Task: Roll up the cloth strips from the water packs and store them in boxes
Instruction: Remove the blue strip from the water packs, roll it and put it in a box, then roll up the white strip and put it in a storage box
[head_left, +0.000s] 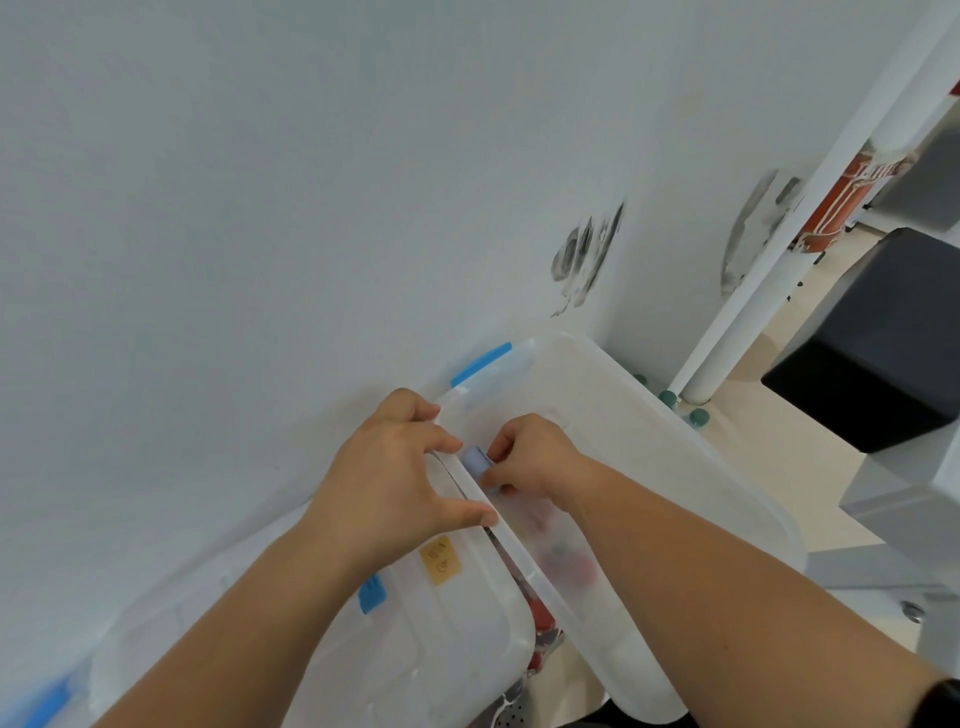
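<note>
R hand (530, 457) pinches cloth roll (477, 461) mid frame, right over slit btw lid (649, 441) & box (457, 649); slit runs lower right; my L hand (395, 478) grips box rim

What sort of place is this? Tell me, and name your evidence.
Probably a storeroom or workroom corner: clear plastic boxes with blue clips against a scuffed white wall, beside a white table leg.

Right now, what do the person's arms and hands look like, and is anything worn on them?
The left hand and the right hand are both bare: no gloves or rings visible. No sleeves show on either forearm. A black band crosses the right arm at the picture's edge; watch or cuff, I cannot tell.
</note>
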